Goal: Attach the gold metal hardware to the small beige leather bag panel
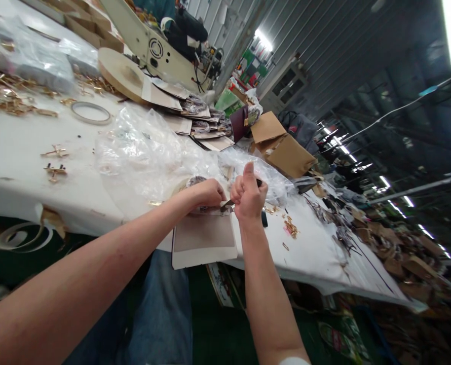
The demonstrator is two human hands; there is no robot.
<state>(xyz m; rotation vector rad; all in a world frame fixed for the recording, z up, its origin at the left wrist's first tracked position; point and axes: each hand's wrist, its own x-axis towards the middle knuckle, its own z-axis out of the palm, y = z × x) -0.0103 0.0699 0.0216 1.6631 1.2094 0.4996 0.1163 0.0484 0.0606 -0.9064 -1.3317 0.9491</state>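
While right grip (248,195) pinches small blade (227,204) | left grip (208,192) pinches beige-panelled white card (204,241)

White cloth-covered table (16,167) runs diagonally across view. Clock refs from the card (204,238), which overhangs the near edge. At 10: gold metal parts (8,96) scattered loose, tape ring (90,113) just beside them, bagged grey items (31,58) beyond. At 11: clear plastic bag (142,157), spread out, near the card. At 12: stack of printed cards (183,114), round wooden disc (121,75) behind it. At 1: cardboard box (282,144). At 3: small gold bits (291,227). At 4: cardboard pieces (400,258) in a heap.
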